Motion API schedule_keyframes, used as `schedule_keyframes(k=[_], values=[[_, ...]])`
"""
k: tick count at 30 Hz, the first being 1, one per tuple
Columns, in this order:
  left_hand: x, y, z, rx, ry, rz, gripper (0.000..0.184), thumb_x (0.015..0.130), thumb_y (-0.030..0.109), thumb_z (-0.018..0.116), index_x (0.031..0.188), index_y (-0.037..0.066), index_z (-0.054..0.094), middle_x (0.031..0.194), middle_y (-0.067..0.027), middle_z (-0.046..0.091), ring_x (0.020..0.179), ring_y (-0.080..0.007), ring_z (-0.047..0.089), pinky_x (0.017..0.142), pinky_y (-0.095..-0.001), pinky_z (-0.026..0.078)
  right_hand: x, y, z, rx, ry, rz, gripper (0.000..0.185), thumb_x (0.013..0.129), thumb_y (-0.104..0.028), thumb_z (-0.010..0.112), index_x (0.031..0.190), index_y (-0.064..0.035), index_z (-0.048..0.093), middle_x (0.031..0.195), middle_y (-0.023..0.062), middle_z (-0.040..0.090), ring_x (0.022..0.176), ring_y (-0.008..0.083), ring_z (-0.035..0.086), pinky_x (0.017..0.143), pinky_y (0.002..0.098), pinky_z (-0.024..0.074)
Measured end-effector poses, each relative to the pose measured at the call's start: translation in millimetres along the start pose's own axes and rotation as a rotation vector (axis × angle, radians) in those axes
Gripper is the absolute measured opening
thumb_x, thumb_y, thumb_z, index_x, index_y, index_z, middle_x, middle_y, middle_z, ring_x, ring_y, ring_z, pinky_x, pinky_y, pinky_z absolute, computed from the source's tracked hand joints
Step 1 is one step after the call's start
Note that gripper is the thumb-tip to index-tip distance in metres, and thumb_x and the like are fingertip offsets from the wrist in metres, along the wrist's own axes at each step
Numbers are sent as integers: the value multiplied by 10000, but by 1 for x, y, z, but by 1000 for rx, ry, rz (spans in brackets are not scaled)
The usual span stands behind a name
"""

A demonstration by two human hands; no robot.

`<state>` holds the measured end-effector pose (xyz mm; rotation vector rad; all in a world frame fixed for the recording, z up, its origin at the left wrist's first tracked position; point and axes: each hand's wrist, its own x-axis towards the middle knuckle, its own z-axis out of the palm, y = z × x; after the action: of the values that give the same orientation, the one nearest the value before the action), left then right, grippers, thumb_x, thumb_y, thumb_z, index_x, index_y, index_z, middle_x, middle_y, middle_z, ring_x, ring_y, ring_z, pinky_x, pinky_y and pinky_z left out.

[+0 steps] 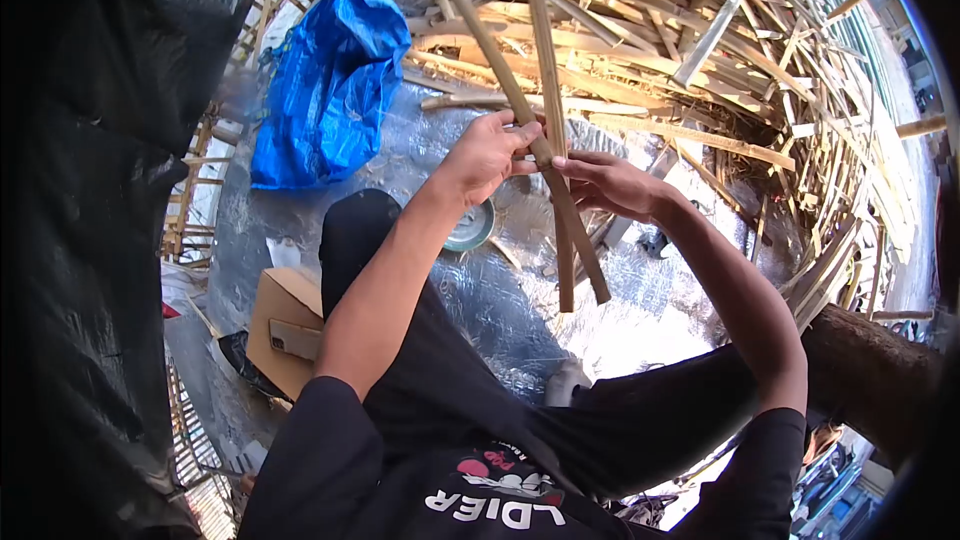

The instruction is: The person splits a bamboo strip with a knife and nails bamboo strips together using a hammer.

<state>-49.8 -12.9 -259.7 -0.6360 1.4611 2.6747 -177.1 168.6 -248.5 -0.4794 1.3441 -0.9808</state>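
Observation:
Two long bamboo-like wooden strips cross in an X in front of my body. One strip [500, 65] slants from upper left to lower right and lies over the other strip [547, 40], which runs nearly upright. My left hand [490, 155] is closed on them at the crossing, its thumb on the slanted strip. From the other side, my right hand [612, 185] pinches the same spot, thumb in front and fingers partly hidden behind. The strips' lower ends hang free above the floor.
A large pile of wooden strips [600, 30] fills the upper right. A blue plastic sack [335, 90] lies at upper left. By my left knee is a cardboard box [275, 305] with a phone [296, 339] on it. A round green-rimmed object [472, 228] sits below my left hand. A thick log [875, 370] lies right.

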Motion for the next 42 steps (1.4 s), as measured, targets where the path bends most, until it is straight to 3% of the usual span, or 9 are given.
schedule_keyframes(k=[6,13,17,22,28,29,32,38,42], values=[[-11,8,3,130,113,-33,286,1007,188,558,1229,8,574,1178,-93,655,1050,-184,632,883,-382,522,-17,20,31,-153,182,-65,407,1017,-439,522,1104,-47,582,1001,58,651,935,148,607,824,313,480],[-9,12,2,182,54,3,255,1008,156,542,1188,-20,581,1132,-99,660,999,-206,662,840,-371,563,-20,10,45,128,203,-92,440,947,-149,665,1241,-67,348,977,175,679,969,228,667,943,385,508],[-5,15,-13,80,-20,55,239,1007,133,536,1152,-53,573,1085,-117,660,952,-222,686,832,-376,607,2,13,15,316,152,-91,473,1023,-447,499,1280,-50,524,859,37,632,710,151,584,678,283,470],[-15,16,-7,71,-1,36,234,1000,134,553,1156,-39,580,1047,-116,661,937,-217,690,819,-359,607,-3,-7,45,234,185,-124,458,1035,-405,486,1348,-71,501,1002,105,667,881,183,676,790,334,525],[-24,35,-4,341,176,58,244,997,165,562,1166,-5,605,1084,-104,657,970,-202,661,812,-379,581,-7,-4,35,-283,448,-282,414,1029,-270,522,1383,-59,481,903,113,687,832,141,660,778,302,536],[-17,32,-16,308,141,63,303,974,147,595,1231,-9,555,1066,-115,656,953,-213,674,789,-406,587,7,12,13,-443,596,-296,389,1002,-250,531,1348,-72,506,767,128,690,741,201,668,662,357,534],[-21,28,-17,343,136,-1,397,934,99,644,1277,-19,484,1049,-118,658,914,-226,692,775,-415,600,5,35,-25,-986,896,-494,392,982,-359,532,1245,-72,580,975,196,611,909,317,612,808,457,472],[-6,-45,-5,473,49,-218,498,881,26,692,1287,-42,412,968,-180,695,853,-275,721,659,-382,633,-39,63,-98,-1133,868,61,741,930,-726,382,1124,-47,611,988,232,649,953,383,623,816,494,457],[-18,-85,0,451,-27,-358,452,885,-20,668,1264,-47,423,962,-182,694,870,-287,718,685,-407,651,-72,75,-124,-1164,768,225,819,931,-748,329,958,-12,688,936,259,678,919,395,653,830,495,476]])
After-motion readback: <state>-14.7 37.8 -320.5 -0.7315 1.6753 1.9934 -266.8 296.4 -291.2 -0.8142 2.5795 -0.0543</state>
